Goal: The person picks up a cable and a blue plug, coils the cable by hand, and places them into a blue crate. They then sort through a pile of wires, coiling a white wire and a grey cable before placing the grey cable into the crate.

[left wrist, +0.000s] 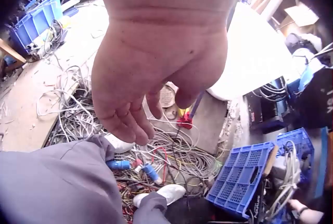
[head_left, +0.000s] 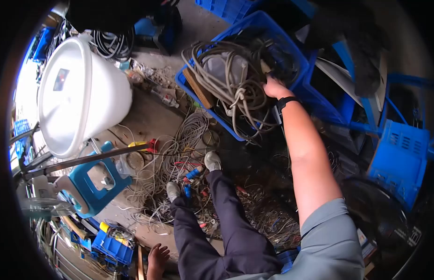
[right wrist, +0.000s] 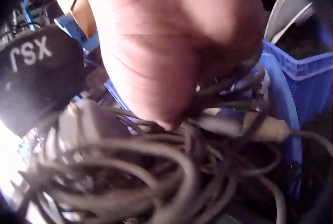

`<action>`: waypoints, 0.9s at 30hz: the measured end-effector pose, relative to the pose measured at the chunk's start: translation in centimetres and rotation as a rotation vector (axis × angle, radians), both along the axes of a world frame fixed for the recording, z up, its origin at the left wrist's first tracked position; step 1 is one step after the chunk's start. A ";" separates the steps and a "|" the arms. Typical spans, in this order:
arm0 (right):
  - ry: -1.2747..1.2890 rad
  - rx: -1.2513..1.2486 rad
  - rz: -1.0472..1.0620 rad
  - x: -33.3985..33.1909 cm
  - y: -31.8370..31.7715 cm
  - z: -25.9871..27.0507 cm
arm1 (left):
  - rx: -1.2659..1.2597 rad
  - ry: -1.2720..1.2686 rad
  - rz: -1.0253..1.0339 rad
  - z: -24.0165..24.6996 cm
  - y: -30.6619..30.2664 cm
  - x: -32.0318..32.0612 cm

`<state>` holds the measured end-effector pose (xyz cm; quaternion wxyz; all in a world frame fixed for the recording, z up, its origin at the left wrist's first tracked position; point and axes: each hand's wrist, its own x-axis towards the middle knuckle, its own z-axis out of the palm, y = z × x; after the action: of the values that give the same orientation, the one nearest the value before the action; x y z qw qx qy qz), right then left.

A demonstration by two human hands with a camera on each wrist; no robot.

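Observation:
A bundle of grey cable (head_left: 235, 93) lies heaped in a blue crate (head_left: 208, 113), tied with a knot at its near side. My right hand (head_left: 274, 87) reaches to the bundle's right side and grips cable there; the palm hides most of its fingers in the right wrist view. Close by that hand is a tan connector (right wrist: 268, 128) on a grey cable. A pale boxy piece (right wrist: 88, 125) sits among the loops. My left hand (left wrist: 156, 73) hangs beside my leg with loosely bent fingers and holds nothing.
Loose wires (head_left: 191, 135) and blue plugs (head_left: 193, 173) litter the floor around my shoes. A large white tub (head_left: 107, 88) stands at the left, with a blue stool (head_left: 102, 179) below it. Another blue crate (head_left: 399, 154) is at the right.

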<state>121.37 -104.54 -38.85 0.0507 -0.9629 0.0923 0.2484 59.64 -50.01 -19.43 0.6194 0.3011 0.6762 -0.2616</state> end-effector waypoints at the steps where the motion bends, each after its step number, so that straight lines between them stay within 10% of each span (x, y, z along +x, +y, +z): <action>1: 0.004 0.088 -0.069 -0.3 0.2 -2.5 | 0.032 0.006 -0.037 0.2 -0.7 0.4; 17: -0.244 0.318 -0.147 -2.1 0.9 4.6 | 0.042 -0.198 -0.457 -2.3 0.0 6.2; 23: -0.782 0.207 -0.102 -17.5 6.6 5.7 | 0.072 -0.225 -0.617 -6.0 4.6 4.9; 27: -0.581 0.456 -0.183 -36.5 11.4 8.3 | 0.017 -0.305 -0.802 -9.9 9.0 1.5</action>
<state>84.92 -93.15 -30.57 0.3098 -0.9450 0.1019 -0.0266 61.18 -41.01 -29.30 0.5589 0.5806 0.4083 -0.4286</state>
